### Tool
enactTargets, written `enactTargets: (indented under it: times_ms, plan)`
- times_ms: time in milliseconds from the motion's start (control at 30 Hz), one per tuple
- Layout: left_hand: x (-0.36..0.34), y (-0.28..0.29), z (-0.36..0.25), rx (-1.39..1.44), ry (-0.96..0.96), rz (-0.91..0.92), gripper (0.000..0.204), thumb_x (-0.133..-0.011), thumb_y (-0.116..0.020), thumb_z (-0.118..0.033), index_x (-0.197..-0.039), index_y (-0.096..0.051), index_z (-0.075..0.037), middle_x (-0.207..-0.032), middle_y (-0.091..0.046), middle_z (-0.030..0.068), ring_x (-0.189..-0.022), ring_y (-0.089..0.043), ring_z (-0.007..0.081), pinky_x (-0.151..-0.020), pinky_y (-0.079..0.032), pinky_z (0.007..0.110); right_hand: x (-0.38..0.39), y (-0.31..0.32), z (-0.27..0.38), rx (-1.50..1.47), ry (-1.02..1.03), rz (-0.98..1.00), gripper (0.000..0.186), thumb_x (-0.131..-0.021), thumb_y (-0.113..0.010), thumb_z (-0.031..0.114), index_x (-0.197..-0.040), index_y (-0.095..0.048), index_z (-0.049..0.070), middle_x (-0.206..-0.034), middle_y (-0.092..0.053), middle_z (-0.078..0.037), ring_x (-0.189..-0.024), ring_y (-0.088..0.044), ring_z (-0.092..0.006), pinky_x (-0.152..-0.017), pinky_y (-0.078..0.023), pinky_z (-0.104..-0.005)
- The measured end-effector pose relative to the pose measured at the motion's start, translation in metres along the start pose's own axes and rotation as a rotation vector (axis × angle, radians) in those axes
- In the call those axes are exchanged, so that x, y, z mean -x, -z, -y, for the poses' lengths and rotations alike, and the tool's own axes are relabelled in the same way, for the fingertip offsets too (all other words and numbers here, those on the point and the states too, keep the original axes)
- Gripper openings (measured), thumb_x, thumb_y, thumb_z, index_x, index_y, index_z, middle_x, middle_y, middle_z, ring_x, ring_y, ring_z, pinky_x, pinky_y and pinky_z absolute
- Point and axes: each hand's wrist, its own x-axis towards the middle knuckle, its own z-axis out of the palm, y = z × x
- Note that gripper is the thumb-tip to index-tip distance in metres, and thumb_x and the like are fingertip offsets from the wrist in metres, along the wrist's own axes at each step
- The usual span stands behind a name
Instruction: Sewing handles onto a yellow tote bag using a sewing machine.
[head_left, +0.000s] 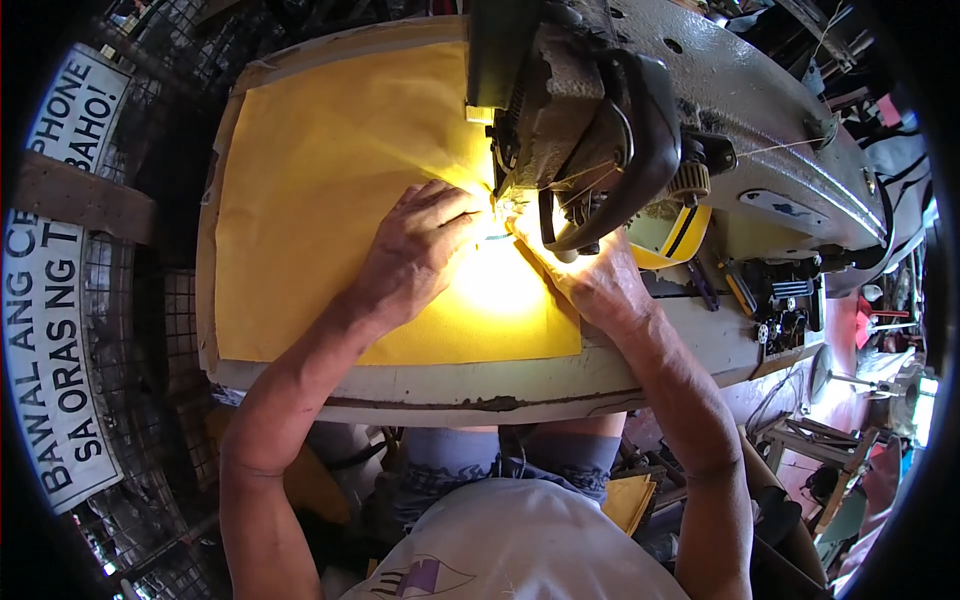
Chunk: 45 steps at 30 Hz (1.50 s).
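A large yellow sheet of fabric [330, 210] lies under the head of a grey industrial sewing machine [560, 100], lit brightly around the needle. My left hand [425, 240] is on the sheet just left of the needle, fingers bent and pressed together at the fabric. My right hand [590, 275] is right of the needle, partly behind a dark curved guard [645, 170]; its thumb side meets the sheet and its other fingers are hidden by machine parts and glare. A yellow strip with a black stripe [680, 240] loops beside the machine.
The pale worktable edge [450, 385] runs before my body. Small tools [740, 290] and a dark metal fitting [785, 310] sit at the right. Wire mesh, signs [55, 360] and a brown bar [85, 200] are at left. Yellow pieces [625, 500] lie below, and a fan [830, 380] stands beyond.
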Motion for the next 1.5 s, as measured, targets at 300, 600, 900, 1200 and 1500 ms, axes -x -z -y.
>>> enactTargets:
  times_ms: [300,600,900,1200,1500]
  plan:
    - [-0.002,0.002,-0.005,-0.072,0.01,0.045,0.018,-0.078,-0.07,-0.01,-0.096,-0.069,-0.006,-0.102,-0.063,0.0071,-0.1,-0.06,0.0251,-0.09,-0.047,0.039,0.007,0.001,0.002,-0.087,-0.159,0.257,0.031,-0.083,-0.069,0.006,-0.113,-0.068,0.005,-0.099,-0.069,-0.012,-0.095,-0.066,-0.031,-0.081,-0.053,-0.0432]
    - [0.002,0.003,-0.006,-0.09,0.029,0.02,0.024,-0.077,-0.071,-0.008,-0.1,-0.067,-0.003,-0.105,-0.062,0.0081,-0.102,-0.059,0.0248,-0.091,-0.046,0.039,-0.006,0.01,-0.002,-0.101,-0.029,-0.002,0.009,-0.063,-0.068,0.006,-0.071,-0.065,0.004,-0.063,-0.059,-0.009,-0.06,-0.062,-0.0291,-0.059,-0.051,-0.0405]
    - [0.002,-0.003,-0.004,-0.059,0.006,0.014,0.023,-0.078,-0.07,-0.009,-0.099,-0.066,-0.002,-0.103,-0.06,0.0094,-0.102,-0.059,0.0264,-0.089,-0.049,0.039,0.005,0.006,-0.003,-0.011,-0.046,0.262,0.038,-0.079,-0.068,0.005,-0.117,-0.07,0.01,-0.108,-0.069,-0.014,-0.095,-0.069,-0.0289,-0.083,-0.056,-0.0405]
    - [0.005,-0.003,-0.006,-0.002,0.037,-0.008,0.024,-0.078,-0.071,-0.008,-0.1,-0.066,-0.001,-0.106,-0.06,0.0099,-0.103,-0.059,0.0279,-0.09,-0.052,0.038,0.006,0.01,-0.001,-0.001,-0.065,0.335,0.042,-0.08,-0.065,0.004,-0.121,-0.069,0.011,-0.106,-0.069,-0.014,-0.094,-0.068,-0.0306,-0.086,-0.054,-0.042]
    - [0.005,-0.001,-0.008,0.015,0.068,0.025,0.022,-0.079,-0.07,-0.005,-0.099,-0.064,0.001,-0.107,-0.06,0.0109,-0.105,-0.059,0.0286,-0.093,-0.05,0.038,0.005,0.008,0.003,-0.104,-0.135,0.294,0.039,-0.08,-0.066,0.005,-0.119,-0.069,0.01,-0.108,-0.068,-0.016,-0.097,-0.067,-0.0331,-0.089,-0.053,-0.0445]
